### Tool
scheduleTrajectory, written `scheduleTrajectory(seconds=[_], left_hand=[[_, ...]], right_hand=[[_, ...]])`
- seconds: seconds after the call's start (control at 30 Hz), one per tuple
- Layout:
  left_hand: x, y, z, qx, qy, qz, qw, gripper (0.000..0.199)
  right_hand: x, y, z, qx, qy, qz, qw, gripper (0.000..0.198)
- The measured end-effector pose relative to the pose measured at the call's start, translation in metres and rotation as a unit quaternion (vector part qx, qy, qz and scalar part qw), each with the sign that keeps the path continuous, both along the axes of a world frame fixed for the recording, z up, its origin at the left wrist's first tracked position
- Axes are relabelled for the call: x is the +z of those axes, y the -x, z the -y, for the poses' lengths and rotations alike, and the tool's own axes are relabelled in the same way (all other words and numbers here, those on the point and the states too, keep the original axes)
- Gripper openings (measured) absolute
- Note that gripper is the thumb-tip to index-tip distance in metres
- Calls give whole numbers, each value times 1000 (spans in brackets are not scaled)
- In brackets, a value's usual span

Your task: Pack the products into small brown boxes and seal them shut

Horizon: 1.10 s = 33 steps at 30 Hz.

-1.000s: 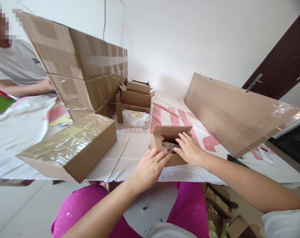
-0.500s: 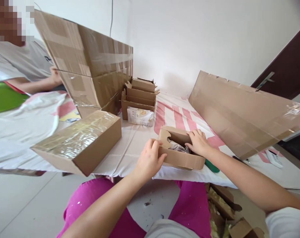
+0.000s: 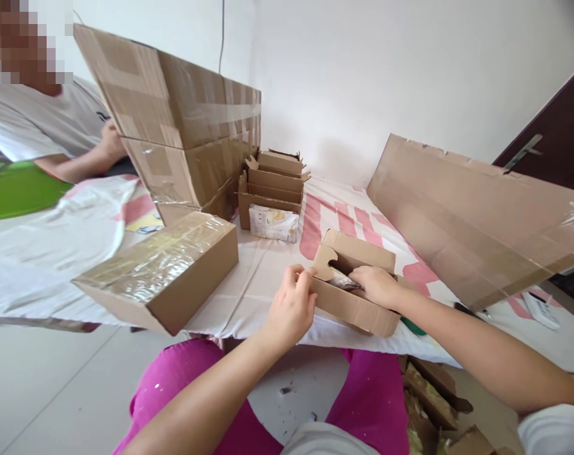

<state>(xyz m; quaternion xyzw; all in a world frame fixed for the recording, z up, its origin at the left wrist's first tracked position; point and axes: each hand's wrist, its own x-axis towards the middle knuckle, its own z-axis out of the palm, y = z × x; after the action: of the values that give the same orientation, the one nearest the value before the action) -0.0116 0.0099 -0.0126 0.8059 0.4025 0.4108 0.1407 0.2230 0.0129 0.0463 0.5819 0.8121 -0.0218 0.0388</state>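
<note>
A small open cardboard box (image 3: 353, 311) lies in front of me near the table's front edge, its flaps raised. My left hand (image 3: 294, 297) grips its left end, with fingers curled at the corner by the notched flap (image 3: 323, 263). Inside lies a shiny printed packet (image 3: 342, 279), only partly visible. My right hand (image 3: 375, 287) reaches down into the box against the packet; its fingertips are hidden, so its hold is unclear. Something green (image 3: 413, 327) shows from behind the box's right end.
A taped carton (image 3: 158, 265) lies left. Behind it rise stacked cartons (image 3: 206, 114), with a person's hand (image 3: 112, 142) beside them. Open boxes (image 3: 272, 189) and a white printed packet (image 3: 274, 222) stand at centre back. A large cardboard sheet (image 3: 471, 215) leans right. Cardboard scraps (image 3: 432, 392) lie below.
My right hand has moved from the box's far edge down into it. The far flap now stands out behind the box. My left hand stays at the left end.
</note>
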Motion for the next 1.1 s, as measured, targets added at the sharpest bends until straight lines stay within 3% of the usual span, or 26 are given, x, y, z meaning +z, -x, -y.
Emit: scheduleTrajectory(seconds=[0.1,0.2,0.37,0.5,0.73,0.83,0.9,0.97,1.0,1.03,1.1], left_hand=[[3,4,-4,-7,52,65,997,49],[2,5,-8,-21,74,98,992,50],[-1,2,-10,-34,43,32,998,40],[-3,5,-15,-19,62,27,998,51],[-1,40,-47,63,33,75,995,59],[6,59,-59,119,20,65,991,54],[13,63,-57,197,-14,56,979,46],[18,58,-48,277,-87,65,955,36],[19,51,-40,287,-131,78,946,30],[18,43,-32,261,-169,93,946,24],[9,21,-14,116,-197,99,969,18]], right_hand=[[22,-1,7,50,-115,2,992,18],[38,-3,12,57,-177,-17,982,23],[29,5,12,73,-175,-2,982,20],[27,8,14,62,-219,-30,973,21],[59,-29,56,12,-433,-158,887,18],[42,-44,78,24,-438,-167,883,9],[15,-48,87,40,-390,-178,903,6],[-17,-47,92,46,-318,-190,928,7],[-34,-45,94,45,-284,-193,938,7],[-50,-43,95,41,-257,-198,945,7],[-77,-42,98,14,-245,-216,945,9]])
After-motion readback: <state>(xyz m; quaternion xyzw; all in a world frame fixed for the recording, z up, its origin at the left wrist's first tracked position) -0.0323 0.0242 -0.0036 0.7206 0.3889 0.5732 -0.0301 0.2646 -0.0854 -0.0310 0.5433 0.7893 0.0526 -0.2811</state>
